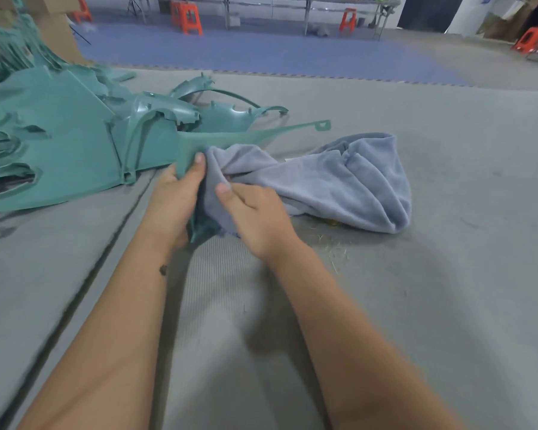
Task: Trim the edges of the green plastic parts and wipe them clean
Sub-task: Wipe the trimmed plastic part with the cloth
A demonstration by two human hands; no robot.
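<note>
Head view: wiping stage under way, left hand (pixel 176 193) gripping green part (pixel 246 136), right hand (pixel 255 212) pinching grey towel (pixel 339 181) beside left fingers; heap of parts (pixel 50 141) beyond apparently awaits.

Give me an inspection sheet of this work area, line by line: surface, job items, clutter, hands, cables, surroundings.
Surface: grey ribbed mat with a dark seam running along its left part.
Job's things: long green plastic part held at its near end; grey-blue cloth bunched against it; pile of green parts to the left.
Clutter: thin pale shavings beside the cloth.
Hands: left hand grips the long green plastic part; right hand pinches the cloth.
Cables: nothing seen.
Surroundings: blue floor mats, orange stools, cardboard boxes, metal-legged tables.
</note>
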